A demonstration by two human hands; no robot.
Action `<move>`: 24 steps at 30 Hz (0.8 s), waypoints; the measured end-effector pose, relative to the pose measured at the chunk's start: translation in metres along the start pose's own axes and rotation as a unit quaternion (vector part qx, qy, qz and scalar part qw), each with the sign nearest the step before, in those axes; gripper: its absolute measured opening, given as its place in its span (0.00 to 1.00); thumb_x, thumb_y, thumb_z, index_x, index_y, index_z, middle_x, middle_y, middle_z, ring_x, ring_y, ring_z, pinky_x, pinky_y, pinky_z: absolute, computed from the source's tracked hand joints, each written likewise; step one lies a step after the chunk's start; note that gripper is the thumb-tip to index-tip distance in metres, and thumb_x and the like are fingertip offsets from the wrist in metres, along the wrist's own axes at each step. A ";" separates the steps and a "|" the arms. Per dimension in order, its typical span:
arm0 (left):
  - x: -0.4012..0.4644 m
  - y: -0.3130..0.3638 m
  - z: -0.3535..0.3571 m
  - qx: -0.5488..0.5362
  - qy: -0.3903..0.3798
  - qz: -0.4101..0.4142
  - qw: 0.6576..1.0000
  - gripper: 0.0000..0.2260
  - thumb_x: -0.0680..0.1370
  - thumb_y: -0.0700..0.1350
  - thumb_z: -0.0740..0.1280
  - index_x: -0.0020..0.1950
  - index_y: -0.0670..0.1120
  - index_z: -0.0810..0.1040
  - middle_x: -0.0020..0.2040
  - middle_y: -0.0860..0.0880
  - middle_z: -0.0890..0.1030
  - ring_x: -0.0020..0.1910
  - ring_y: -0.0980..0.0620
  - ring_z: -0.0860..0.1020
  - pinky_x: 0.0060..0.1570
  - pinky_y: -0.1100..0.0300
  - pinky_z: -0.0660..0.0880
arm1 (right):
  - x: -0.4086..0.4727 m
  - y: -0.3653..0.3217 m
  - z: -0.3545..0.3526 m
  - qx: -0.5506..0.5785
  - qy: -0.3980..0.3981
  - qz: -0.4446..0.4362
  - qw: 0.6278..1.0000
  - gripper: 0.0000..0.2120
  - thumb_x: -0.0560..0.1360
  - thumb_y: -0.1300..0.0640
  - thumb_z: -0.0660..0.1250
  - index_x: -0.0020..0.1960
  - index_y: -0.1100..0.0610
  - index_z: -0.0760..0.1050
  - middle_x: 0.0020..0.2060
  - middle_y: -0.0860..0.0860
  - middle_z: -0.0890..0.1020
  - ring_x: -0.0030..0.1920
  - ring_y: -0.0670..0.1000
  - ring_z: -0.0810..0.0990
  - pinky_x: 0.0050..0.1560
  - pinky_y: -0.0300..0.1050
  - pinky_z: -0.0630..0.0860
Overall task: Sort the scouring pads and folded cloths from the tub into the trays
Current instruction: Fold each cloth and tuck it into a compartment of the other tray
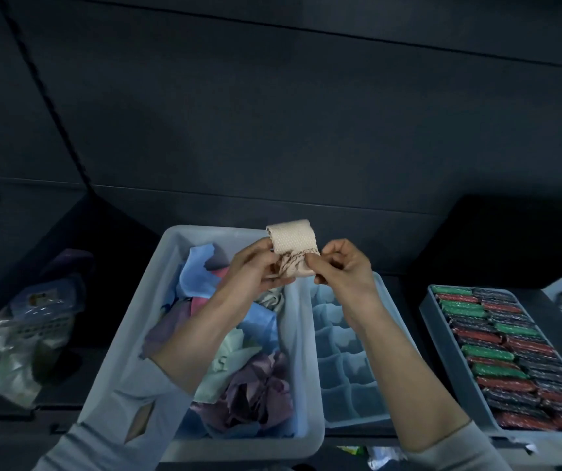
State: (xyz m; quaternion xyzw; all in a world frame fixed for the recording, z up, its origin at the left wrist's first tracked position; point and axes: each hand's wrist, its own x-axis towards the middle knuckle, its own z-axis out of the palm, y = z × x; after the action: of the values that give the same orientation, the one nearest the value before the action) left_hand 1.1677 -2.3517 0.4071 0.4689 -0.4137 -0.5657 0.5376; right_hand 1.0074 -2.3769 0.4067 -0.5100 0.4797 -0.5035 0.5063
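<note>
- Both hands meet at the centre of the frame, above the far rim of the tub (170,266).
- The left hand (255,270) and the right hand (344,270) each pinch a beige waffle-textured cloth (293,248), held up between them.
- Below, loose blue, pink, mint and purple cloths (238,351) fill the tub.
- A divided tray (344,355) sits just right of it.
- At far right, a grey tray (442,334) holds rows of green, red and dark scouring pads (510,355).
</note>
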 end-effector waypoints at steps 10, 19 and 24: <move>0.001 -0.018 0.001 0.136 -0.010 0.083 0.987 0.15 0.76 0.36 0.69 0.62 0.46 0.77 0.54 0.46 0.84 0.53 0.50 0.82 0.55 0.54 0.79 | 0.002 0.004 -0.024 0.040 -0.162 0.085 0.982 0.14 0.75 0.62 0.70 0.60 0.56 0.78 0.41 0.50 0.81 0.41 0.45 0.79 0.37 0.37 0.75; -0.006 -0.025 0.018 0.065 -0.013 0.032 0.997 0.16 0.74 0.23 0.58 0.39 0.39 0.80 0.48 0.49 0.82 0.39 0.57 0.83 0.35 0.67 0.77 | -0.007 0.015 -0.038 0.095 -0.169 0.101 0.976 0.16 0.76 0.74 0.58 0.36 0.59 0.76 0.38 0.55 0.77 0.37 0.50 0.77 0.34 0.38 0.77; -0.004 -0.046 0.023 0.115 -0.037 0.047 0.992 0.19 0.74 0.22 0.58 0.37 0.42 0.81 0.48 0.51 0.82 0.43 0.59 0.82 0.38 0.67 0.77 | -0.012 0.023 -0.061 0.072 -0.171 0.167 0.968 0.09 0.79 0.61 0.62 0.42 0.60 0.77 0.41 0.55 0.80 0.43 0.52 0.81 0.42 0.43 0.80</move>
State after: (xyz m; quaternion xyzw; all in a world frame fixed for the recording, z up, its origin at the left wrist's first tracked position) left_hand 1.1347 -2.3448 0.3681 0.4862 -0.5171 -0.5059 0.4902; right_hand 0.9463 -2.3671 0.3823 -0.4633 0.4267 -0.3510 0.6929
